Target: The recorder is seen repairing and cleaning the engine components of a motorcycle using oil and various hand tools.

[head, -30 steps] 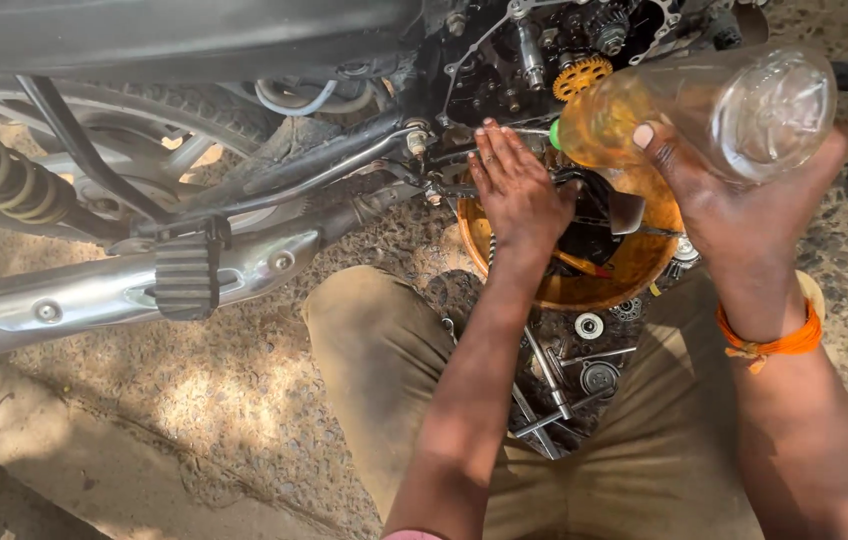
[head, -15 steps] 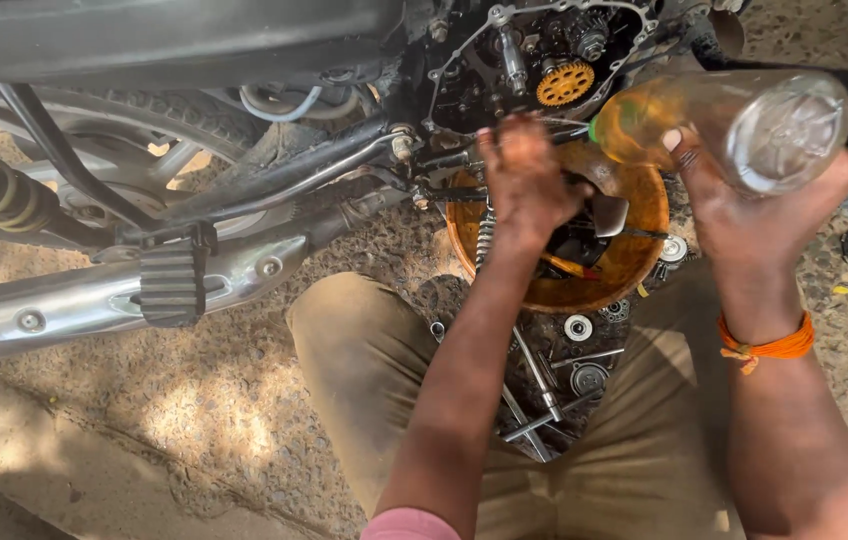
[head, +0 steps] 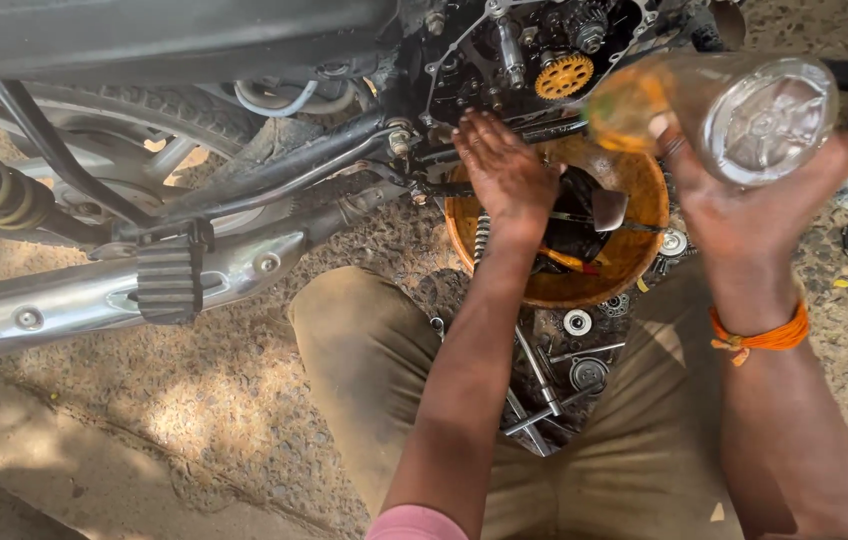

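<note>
Motorcycle (head: pixel 244 120) fills top of view, engine side open, yellow gear (head: pixel 563 76) exposed. Exhaust (head: pixel 94 295) runs low left. Orange basin (head: pixel 634 255) sits on ground under engine, dark parts and liquid inside. Clear bottle (head: pixel 734 110) tilted on its side above basin, mouth toward engine, amber liquid near neck. Right hand (head: pixel 744 200) wrapped around bottle from below. Left hand (head: pixel 506 172) open, fingers spread, over basin rim just below engine, holds nothing visible. Loose bearings (head: pixel 577 322) and tools (head: pixel 539 385) lie between knees.

Sunlit gritty gravel ground (head: pixel 244 400) with dappled shadows, a concrete edge (head: pixel 64 480) below
</note>
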